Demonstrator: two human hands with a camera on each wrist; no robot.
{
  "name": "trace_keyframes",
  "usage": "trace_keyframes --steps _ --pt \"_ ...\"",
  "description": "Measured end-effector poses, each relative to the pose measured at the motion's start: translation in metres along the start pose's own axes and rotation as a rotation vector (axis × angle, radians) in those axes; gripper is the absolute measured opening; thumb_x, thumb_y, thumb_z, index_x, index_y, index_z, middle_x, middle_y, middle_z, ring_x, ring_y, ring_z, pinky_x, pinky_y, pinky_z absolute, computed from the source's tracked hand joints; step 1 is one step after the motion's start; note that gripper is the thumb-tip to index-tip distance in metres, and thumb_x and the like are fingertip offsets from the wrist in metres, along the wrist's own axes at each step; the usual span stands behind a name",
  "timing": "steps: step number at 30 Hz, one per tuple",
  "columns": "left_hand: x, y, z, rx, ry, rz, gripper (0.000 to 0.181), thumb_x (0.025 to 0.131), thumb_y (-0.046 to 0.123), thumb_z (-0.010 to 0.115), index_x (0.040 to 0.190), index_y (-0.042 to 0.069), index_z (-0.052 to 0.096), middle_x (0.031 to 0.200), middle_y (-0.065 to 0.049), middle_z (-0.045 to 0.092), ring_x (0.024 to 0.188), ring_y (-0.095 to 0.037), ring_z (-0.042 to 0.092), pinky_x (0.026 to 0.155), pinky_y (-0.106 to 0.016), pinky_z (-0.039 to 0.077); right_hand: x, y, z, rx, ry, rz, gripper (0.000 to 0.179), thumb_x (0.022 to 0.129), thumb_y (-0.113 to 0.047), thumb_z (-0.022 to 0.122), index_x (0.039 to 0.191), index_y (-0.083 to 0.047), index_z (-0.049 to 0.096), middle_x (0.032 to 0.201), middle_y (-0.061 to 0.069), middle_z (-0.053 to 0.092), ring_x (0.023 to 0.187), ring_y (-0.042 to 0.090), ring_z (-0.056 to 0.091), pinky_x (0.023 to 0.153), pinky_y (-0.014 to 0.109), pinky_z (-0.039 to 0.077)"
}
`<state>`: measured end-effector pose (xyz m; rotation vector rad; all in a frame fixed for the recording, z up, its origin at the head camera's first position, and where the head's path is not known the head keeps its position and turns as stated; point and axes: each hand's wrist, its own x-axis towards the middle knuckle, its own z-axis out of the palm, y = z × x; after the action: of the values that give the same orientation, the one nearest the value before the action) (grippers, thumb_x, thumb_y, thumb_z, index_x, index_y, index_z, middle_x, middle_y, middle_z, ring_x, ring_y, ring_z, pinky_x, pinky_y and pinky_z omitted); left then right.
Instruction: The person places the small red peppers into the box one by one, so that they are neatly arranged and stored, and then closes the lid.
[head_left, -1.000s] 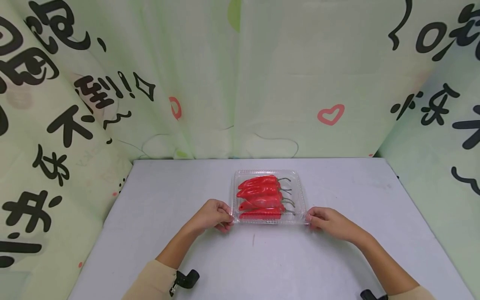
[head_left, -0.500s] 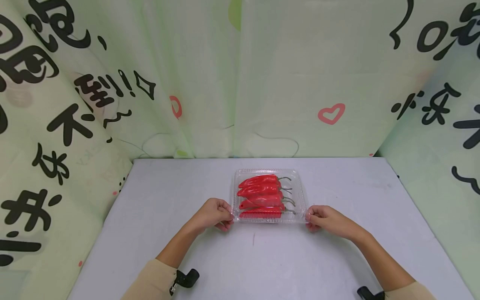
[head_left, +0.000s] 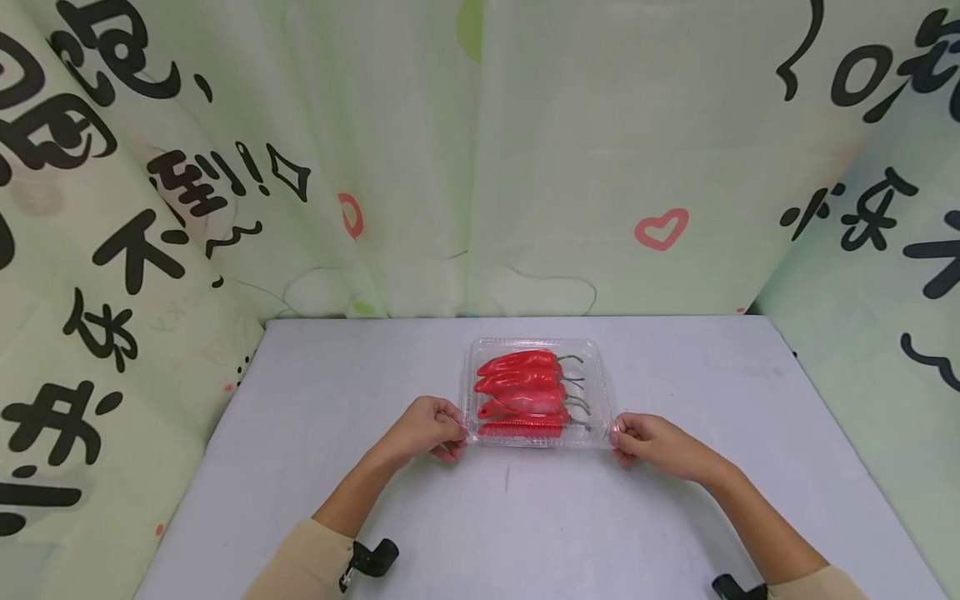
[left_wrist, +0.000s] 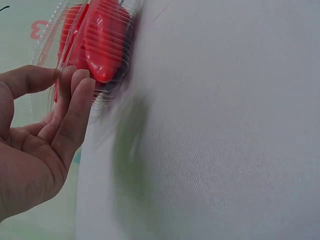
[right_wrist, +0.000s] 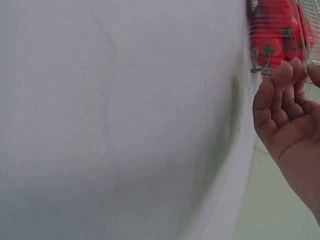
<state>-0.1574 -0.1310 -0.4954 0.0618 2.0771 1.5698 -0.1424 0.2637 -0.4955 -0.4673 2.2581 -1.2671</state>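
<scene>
A clear plastic clamshell box (head_left: 600,375) lies on the table with its lid down. Inside it several red peppers (head_left: 522,383) are lined up in a row, green stems toward the right. At the box's near left corner my left hand (head_left: 426,431) pinches the rim between thumb and fingertips; the left wrist view has the rim edge between the thumb and fingers (left_wrist: 75,97). My right hand (head_left: 654,443) pinches the near right corner the same way. In the right wrist view the thumb is partly cut off by the frame edge.
A white-covered table (head_left: 360,367) carries the box near its far middle. Pale green curtains (head_left: 555,167) with black lettering and red hearts hang behind and on both sides. Small black devices (head_left: 375,558) are strapped at the wrists, over beige sleeves (head_left: 300,567).
Very little differs. Both hands keep their pinch on the box corners, and the right hand has shifted only slightly. The box and the peppers stay in place.
</scene>
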Motion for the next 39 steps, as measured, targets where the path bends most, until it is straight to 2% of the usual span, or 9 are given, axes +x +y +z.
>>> trace_keyframes --steps 6,12,20,33,39 --pt "-0.0005 -0.0013 0.0002 -0.011 -0.004 0.01 0.013 0.092 0.004 0.069 0.099 -0.005 0.064 0.077 -0.017 0.073 0.06 -0.017 0.068 0.063 -0.036 0.066 -0.0019 0.0021 0.0004 -0.005 0.005 -0.022 0.019 0.106 -0.016 0.058 0.096 0.0 0.06 0.083 0.007 0.064 0.074 0.011 0.059 0.066 0.026 0.052" --pt "-0.0003 -0.0018 -0.0001 -0.003 0.003 0.014 0.015 0.093 0.006 0.07 0.101 -0.005 0.065 0.078 -0.018 0.073 0.06 -0.017 0.069 0.063 -0.035 0.065 -0.0008 0.0027 0.0002 0.003 0.004 0.003 0.022 0.106 -0.016 0.057 0.093 0.001 0.06 0.077 0.003 0.062 0.069 0.011 0.056 0.062 0.026 0.05" --pt "-0.0011 -0.004 0.0002 0.024 0.015 -0.005 0.02 0.094 0.012 0.073 0.104 -0.004 0.065 0.08 -0.015 0.074 0.061 -0.019 0.07 0.064 -0.035 0.065 0.0011 0.004 0.0004 0.058 -0.004 0.03 0.023 0.106 -0.015 0.055 0.096 0.005 0.061 0.082 0.009 0.065 0.074 0.012 0.062 0.068 0.028 0.058" --pt "-0.0033 -0.0032 -0.0024 0.005 -0.002 -0.004 0.026 0.099 0.015 0.066 0.115 -0.005 0.063 0.078 -0.012 0.074 0.062 -0.017 0.069 0.064 -0.036 0.066 -0.0001 0.003 -0.0047 0.028 -0.002 0.023 0.025 0.108 -0.015 0.051 0.106 0.008 0.063 0.09 0.011 0.067 0.08 0.016 0.066 0.075 0.029 0.061" --pt "-0.0055 0.0005 -0.0042 0.025 0.001 0.002 0.026 0.099 0.016 0.065 0.115 -0.005 0.064 0.081 -0.016 0.074 0.063 -0.017 0.07 0.065 -0.035 0.065 0.0006 0.0039 -0.0047 0.029 0.006 0.032 0.025 0.108 -0.016 0.053 0.106 0.007 0.064 0.09 0.011 0.067 0.081 0.015 0.065 0.076 0.029 0.062"
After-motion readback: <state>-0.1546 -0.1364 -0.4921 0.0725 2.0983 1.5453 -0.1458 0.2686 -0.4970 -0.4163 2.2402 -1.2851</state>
